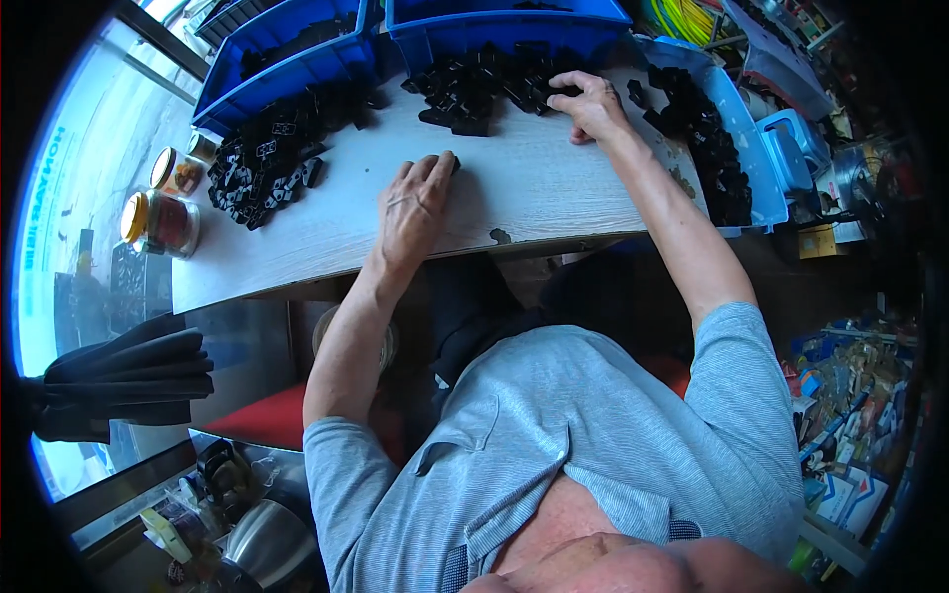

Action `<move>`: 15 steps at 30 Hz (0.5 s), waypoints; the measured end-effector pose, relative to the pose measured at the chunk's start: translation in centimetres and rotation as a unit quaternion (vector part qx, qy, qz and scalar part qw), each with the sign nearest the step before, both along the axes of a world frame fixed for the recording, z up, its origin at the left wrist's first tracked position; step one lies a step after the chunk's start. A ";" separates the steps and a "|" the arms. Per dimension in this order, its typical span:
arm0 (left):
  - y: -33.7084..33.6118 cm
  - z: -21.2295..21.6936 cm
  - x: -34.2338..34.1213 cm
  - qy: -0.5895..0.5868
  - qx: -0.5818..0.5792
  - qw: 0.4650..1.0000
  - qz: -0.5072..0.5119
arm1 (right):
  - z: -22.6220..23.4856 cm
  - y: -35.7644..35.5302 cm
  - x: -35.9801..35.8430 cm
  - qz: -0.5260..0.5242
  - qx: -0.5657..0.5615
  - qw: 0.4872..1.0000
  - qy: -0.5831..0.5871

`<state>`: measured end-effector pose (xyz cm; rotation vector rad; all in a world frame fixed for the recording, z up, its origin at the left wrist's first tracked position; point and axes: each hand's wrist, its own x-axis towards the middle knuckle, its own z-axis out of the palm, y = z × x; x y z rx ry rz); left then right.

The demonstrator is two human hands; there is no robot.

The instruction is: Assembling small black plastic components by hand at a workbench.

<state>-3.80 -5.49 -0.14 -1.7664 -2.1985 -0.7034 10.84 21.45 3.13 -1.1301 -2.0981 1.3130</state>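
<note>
**Left hand (413, 203) low over the table (554, 188), right hand (595, 107) at the pile (465, 94)**

The left hand, palm down, curls its fingers on a black part (455, 165) nearer the table's near edge. The right arm (682, 212) reaches past the near right corner; its parted fingers meet the pile by the far edge, and whether they grip anything I cannot tell.

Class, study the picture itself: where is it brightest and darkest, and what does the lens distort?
Head view: glare washes out the window, the brightest area; the picture's rim falls to black; the front edge of the table bends; black parts blend into dark heaps with small glints; soft shadow beside the left hand.
</note>
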 end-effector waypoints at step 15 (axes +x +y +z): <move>1.5 -1.1 1.0 -0.196 0.166 0.966 -0.011 | -0.3 -6.1 2.0 0.117 -0.093 0.989 -0.014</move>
